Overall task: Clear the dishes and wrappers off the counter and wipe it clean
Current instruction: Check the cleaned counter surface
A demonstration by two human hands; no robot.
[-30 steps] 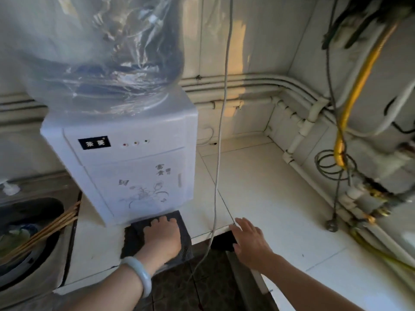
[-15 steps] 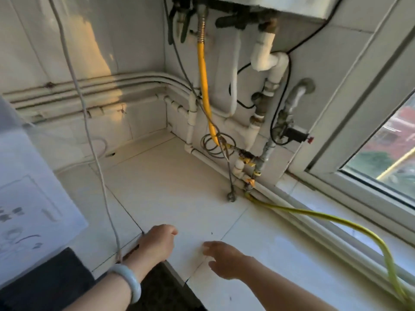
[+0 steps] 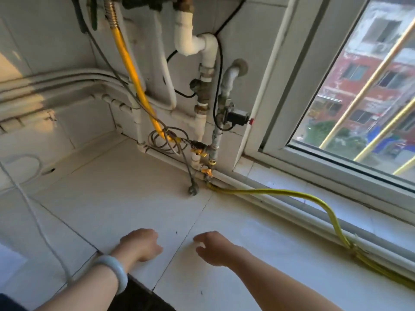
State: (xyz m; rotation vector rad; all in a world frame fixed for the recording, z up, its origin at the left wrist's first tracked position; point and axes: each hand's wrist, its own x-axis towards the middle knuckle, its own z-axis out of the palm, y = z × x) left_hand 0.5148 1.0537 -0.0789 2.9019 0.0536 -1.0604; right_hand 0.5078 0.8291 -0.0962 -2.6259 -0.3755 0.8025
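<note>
The white tiled counter [image 3: 125, 198] fills the corner under the pipes, and no dishes or wrappers lie on the part in view. My left hand [image 3: 140, 245], with a pale bangle on its wrist, rests near the counter's front edge with its fingers curled into a fist. Nothing shows inside it. Just to its right, my right hand [image 3: 215, 248] hovers low over the tiles with loosely bent fingers, holding nothing. A few small dark specks [image 3: 176, 232] sit on the tile between the hands.
White pipes and valves [image 3: 205, 70] run down the corner wall. A yellow hose [image 3: 292, 193] trails along the window ledge to the right. A grey plug [image 3: 192, 190] on a cord rests on the counter. A thin white cable [image 3: 33, 221] crosses the left side. The window [image 3: 359, 97] is at right.
The view has swung right, away from the water dispenser and the dark cloth. My left hand has left that cloth, and both hands have moved right along the counter.
</note>
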